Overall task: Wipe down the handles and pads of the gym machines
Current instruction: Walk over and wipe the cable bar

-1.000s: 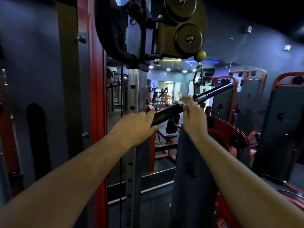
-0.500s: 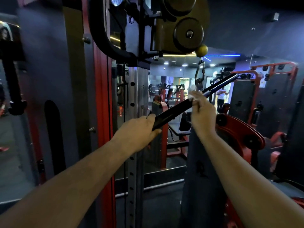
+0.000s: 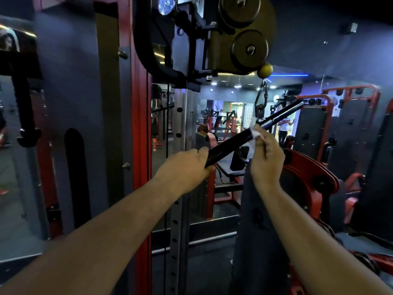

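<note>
Head view: black bar handle hung tilted from a carabiner under the yellow pulley housing. Left hand gripped its lower end; right hand pinched a white wipe against mid-bar.

The long black straight bar handle had a smooth, glossy grip; its far grip looked matt. A small white cloth seemed soft and crumpled. The steel carabiner shone, and the perforated silver metal upright looked brushed.
</note>
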### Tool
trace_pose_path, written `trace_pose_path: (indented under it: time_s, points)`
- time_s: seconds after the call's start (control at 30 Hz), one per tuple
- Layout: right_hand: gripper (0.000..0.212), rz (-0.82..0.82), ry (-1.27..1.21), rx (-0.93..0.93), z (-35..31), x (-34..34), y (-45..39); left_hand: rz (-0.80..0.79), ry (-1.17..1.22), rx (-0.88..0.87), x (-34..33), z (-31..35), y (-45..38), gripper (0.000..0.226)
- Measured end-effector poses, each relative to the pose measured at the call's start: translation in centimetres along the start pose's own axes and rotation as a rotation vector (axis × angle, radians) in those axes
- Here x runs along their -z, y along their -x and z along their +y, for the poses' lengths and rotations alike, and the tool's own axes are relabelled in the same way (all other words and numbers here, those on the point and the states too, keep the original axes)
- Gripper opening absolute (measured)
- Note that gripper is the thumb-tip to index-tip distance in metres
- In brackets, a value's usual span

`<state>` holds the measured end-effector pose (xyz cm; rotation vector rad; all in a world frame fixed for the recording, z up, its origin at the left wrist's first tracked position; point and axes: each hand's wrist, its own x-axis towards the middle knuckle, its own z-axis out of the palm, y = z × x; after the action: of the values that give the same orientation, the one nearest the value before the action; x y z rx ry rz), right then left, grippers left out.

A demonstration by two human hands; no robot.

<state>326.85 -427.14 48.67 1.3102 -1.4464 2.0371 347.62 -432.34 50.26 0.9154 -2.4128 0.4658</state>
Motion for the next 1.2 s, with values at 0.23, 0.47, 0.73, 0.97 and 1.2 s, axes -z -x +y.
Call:
trace_pose_path:
  time_s: [0.23, 0.47, 0.73, 0.97, 1.2]
  points:
    - [0.026, -0.207, 0.358, 0.108, -1.0, -2.5, -0.6, 0.007, -0.008, -0.029, 0.4, -0.4, 0.6, 0.046]
    - [0.045, -0.397, 0.029, 0.175, -3.7, -1.9, 7.8, -0.015, 0.016, -0.058, -0.3, -1.9, 1.4, 0.046]
    - [0.033, -0.132, 0.225, 0.068, -1.4, -1.6, 1.4, 0.030, 0.193, -0.067, -0.6, -1.1, 1.2, 0.057]
    - [0.038, -0.331, -0.017, 0.182, -2.9, -2.6, 9.3, 0.018, 0.226, -0.039, -1.2, -2.9, 2.2, 0.061]
    - [0.025, 0.340, -0.673, -0.574, -1.3, -3.8, 2.3, 0.034, 0.251, -0.054, -1.1, -2.6, 1.9, 0.060]
